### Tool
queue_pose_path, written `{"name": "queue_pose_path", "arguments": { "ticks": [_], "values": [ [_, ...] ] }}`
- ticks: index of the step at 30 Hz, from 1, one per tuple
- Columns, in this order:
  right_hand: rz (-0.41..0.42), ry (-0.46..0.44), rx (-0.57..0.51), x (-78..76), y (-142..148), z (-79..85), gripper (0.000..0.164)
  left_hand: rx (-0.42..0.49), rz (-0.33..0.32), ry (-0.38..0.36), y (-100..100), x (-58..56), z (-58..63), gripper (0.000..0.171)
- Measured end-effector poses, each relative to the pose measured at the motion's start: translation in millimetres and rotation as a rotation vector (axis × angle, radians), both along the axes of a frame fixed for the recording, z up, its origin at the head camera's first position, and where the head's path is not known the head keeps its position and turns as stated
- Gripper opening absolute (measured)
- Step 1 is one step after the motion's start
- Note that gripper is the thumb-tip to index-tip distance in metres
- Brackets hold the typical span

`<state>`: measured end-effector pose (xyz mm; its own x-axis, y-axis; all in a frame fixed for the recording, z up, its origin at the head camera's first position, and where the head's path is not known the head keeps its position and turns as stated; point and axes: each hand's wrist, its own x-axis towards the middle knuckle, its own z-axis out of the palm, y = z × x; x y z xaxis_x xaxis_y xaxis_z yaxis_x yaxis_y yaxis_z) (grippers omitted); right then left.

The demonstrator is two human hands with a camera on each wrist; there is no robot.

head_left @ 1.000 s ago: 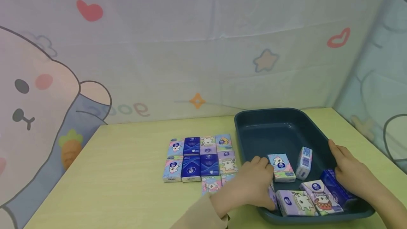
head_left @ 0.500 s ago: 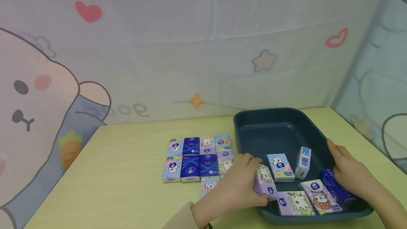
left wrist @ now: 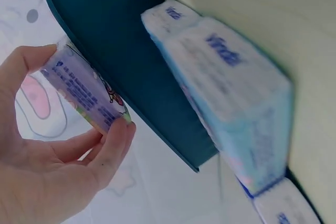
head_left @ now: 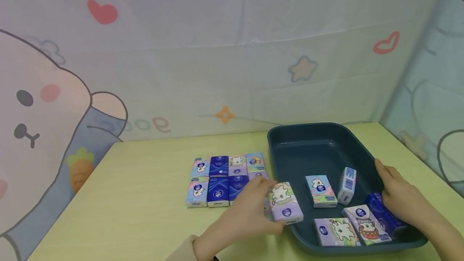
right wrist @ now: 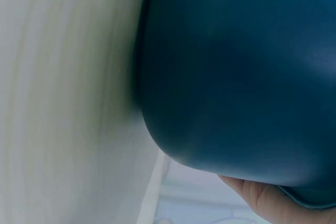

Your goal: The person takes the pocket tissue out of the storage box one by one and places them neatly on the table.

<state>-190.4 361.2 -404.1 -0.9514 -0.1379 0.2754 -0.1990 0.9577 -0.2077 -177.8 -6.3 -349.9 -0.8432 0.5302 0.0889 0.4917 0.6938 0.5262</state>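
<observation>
My left hand (head_left: 250,208) pinches a purple tissue pack with a white cartoon animal (head_left: 285,204) between thumb and fingers. It is tilted just left of the dark blue-green plastic bin (head_left: 308,152), overlapping its left rim in the head view. The left wrist view shows the pack's printed purple side (left wrist: 84,90) between the fingertips. My right hand (head_left: 402,196) grips the bin's right rim; in the right wrist view the bin's outer wall (right wrist: 236,87) hides most of that hand. Inside the bin lie a pink-and-blue pack (head_left: 321,191), a pack on its side (head_left: 346,186) and several others.
Left of the bin, several tissue packs stand in close rows on the pale yellow table (head_left: 127,196), among them a dark blue pack (head_left: 218,190). My left hand covers part of these rows. A printed cloth (head_left: 217,51) hangs behind the table.
My left hand has lifted the purple pack out of the bin and carried it left toward the rows. The right hand and the bin have stayed in place.
</observation>
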Motion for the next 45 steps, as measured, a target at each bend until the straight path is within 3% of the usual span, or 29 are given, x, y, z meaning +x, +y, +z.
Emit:
{"name": "queue_pose_path", "arguments": {
  "ticks": [11, 24, 32, 45],
  "values": [
    [-0.004, -0.019, -0.004, 0.6, 0.8, 2.4, 0.071, 0.046, -0.014, 0.017, -27.7, -2.3, -13.6, 0.079],
    [0.009, -0.010, -0.006, 0.3, -1.6, 0.7, 0.071, -0.042, 0.057, -0.006, -76.5, 5.0, -21.7, 0.083],
    [0.000, -0.025, -0.006, 1.1, -0.2, 2.9, 0.071, -0.126, 0.033, 0.006, -90.7, 4.3, -21.2, 0.085],
    [-0.005, -0.023, -0.006, 0.6, -0.3, 2.6, 0.070, -0.187, 0.060, 0.051, -107.8, 3.2, -15.1, 0.080]
  ]
}}
